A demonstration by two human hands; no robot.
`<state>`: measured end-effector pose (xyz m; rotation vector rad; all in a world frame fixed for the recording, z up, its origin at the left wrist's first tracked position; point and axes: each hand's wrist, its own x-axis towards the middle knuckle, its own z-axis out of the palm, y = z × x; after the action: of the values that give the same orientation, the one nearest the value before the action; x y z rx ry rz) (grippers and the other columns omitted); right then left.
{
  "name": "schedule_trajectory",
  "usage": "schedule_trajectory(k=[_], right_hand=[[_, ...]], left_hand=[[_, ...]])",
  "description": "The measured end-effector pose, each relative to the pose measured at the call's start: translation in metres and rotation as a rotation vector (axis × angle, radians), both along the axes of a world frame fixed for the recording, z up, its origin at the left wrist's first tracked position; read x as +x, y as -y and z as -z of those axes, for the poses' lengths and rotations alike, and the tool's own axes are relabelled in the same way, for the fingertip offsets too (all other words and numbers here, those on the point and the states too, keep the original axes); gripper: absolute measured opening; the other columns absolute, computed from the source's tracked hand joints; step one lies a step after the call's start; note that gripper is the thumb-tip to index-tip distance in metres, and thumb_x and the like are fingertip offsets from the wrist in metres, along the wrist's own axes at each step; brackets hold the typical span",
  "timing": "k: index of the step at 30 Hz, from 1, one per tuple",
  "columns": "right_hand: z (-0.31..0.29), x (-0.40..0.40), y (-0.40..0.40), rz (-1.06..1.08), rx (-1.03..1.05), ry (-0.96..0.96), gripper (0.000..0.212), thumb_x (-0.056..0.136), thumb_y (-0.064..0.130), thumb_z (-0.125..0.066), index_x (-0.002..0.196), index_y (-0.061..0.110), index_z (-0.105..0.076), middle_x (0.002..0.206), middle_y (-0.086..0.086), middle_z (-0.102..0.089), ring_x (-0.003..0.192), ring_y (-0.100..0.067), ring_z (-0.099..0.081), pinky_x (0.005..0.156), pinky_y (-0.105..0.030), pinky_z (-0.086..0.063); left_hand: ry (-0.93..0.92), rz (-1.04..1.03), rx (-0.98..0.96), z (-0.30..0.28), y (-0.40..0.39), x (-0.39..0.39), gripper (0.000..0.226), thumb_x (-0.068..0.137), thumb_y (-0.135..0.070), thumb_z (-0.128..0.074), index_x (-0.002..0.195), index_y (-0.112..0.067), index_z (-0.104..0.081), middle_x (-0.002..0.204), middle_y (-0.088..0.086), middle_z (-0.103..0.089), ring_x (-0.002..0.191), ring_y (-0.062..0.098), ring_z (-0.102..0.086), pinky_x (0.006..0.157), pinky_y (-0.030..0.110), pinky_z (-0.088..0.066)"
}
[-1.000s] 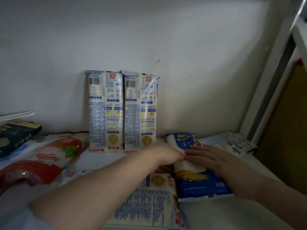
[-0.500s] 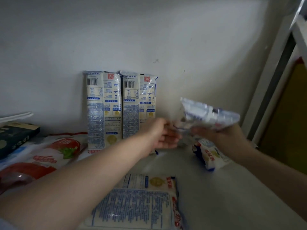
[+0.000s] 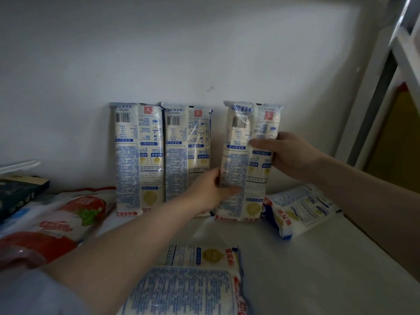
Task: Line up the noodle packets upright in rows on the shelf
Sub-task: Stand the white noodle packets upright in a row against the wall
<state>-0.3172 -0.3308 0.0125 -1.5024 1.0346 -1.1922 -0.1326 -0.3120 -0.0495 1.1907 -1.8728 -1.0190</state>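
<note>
We are standing the third noodle packet (image 3: 247,160) upright, frame centre-right, w/ a gap to two standing packets (image 3: 163,158). Left hand (image 3: 209,189) is gripping its lower edge, right hand (image 3: 288,155) clasping mid-height. Next, probably: slide left, flush w/ the row, against back wall (image 3: 204,42); two flat packets (image 3: 300,212) are waiting.

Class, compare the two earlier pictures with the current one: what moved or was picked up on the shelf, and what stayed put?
The third noodle packet went from lying flat on the shelf to upright at the wall, right of the two standing packets, with a gap. The left hand and the right hand, first resting on it, now grip its sides. The two standing packets, the front packet and the red bags stayed put.
</note>
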Motion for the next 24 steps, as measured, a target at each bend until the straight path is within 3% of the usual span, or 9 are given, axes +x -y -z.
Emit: schedule_trajectory(k=[5,8,12,14,16,21,24], right_hand=[[0.016,0.002,-0.009,-0.032,0.078,0.036,0.047,0.070,0.024,-0.069,0.113,0.006,-0.062,0.111,-0.011,-0.071,0.100,-0.026,-0.069,0.086,-0.040,-0.055],[0.036,0.010,-0.021,-0.133,0.173,-0.011,0.046,0.069,0.027,-0.069,0.112,0.014,-0.062,0.108,-0.008,-0.072,0.100,-0.026,-0.069,0.084,-0.040,-0.056],[0.049,0.014,-0.022,-0.113,0.147,0.066,0.050,0.067,0.028,-0.072,0.114,0.015,-0.063,0.110,-0.008,-0.072,0.100,-0.027,-0.069,0.083,-0.041,-0.055],[0.049,0.012,-0.020,-0.105,0.115,0.057,0.045,0.068,0.026,-0.071,0.112,0.017,-0.064,0.109,-0.007,-0.072,0.099,-0.025,-0.070,0.083,-0.039,-0.056],[0.049,0.011,-0.017,-0.096,0.098,0.041,0.045,0.069,0.025,-0.070,0.113,0.018,-0.064,0.111,-0.006,-0.072,0.101,-0.025,-0.069,0.086,-0.041,-0.055],[0.059,0.014,-0.001,0.040,0.132,0.008,0.052,0.064,0.026,-0.078,0.113,0.015,-0.066,0.107,-0.008,-0.073,0.095,-0.027,-0.071,0.088,-0.048,-0.054],[0.068,0.022,0.006,0.094,0.165,0.000,0.043,0.065,0.024,-0.081,0.106,0.016,-0.069,0.102,-0.007,-0.074,0.090,-0.027,-0.072,0.086,-0.050,-0.055]], left_hand=[[-0.162,-0.051,-0.010,0.001,-0.005,0.001,0.036,0.086,-0.034,-0.063,0.118,-0.020,-0.059,0.110,-0.004,-0.069,0.096,0.010,-0.067,0.086,0.031,-0.054],[-0.233,-0.094,-0.036,-0.007,-0.007,-0.002,0.033,0.085,-0.037,-0.063,0.109,-0.015,-0.061,0.105,0.002,-0.069,0.095,0.014,-0.066,0.084,0.029,-0.052],[-0.246,-0.164,-0.087,-0.013,-0.005,-0.007,0.035,0.085,-0.037,-0.065,0.104,-0.008,-0.062,0.106,0.011,-0.068,0.089,0.015,-0.064,0.076,0.019,-0.051],[-0.254,-0.184,-0.076,-0.010,-0.004,-0.009,0.043,0.084,-0.037,-0.066,0.107,-0.002,-0.062,0.109,0.018,-0.067,0.096,0.026,-0.065,0.086,0.033,-0.052],[-0.281,-0.193,-0.060,-0.009,-0.003,-0.008,0.039,0.083,-0.035,-0.067,0.106,-0.004,-0.064,0.107,0.015,-0.069,0.100,0.026,-0.066,0.092,0.041,-0.051],[-0.232,-0.182,-0.092,-0.002,0.006,0.000,0.020,0.085,-0.016,-0.067,0.103,-0.010,-0.068,0.100,0.002,-0.072,0.090,0.013,-0.068,0.081,0.025,-0.054],[-0.161,-0.213,-0.131,0.007,0.008,0.007,0.017,0.085,-0.008,-0.065,0.102,-0.009,-0.068,0.096,-0.001,-0.070,0.086,0.009,-0.065,0.072,0.014,-0.048]])
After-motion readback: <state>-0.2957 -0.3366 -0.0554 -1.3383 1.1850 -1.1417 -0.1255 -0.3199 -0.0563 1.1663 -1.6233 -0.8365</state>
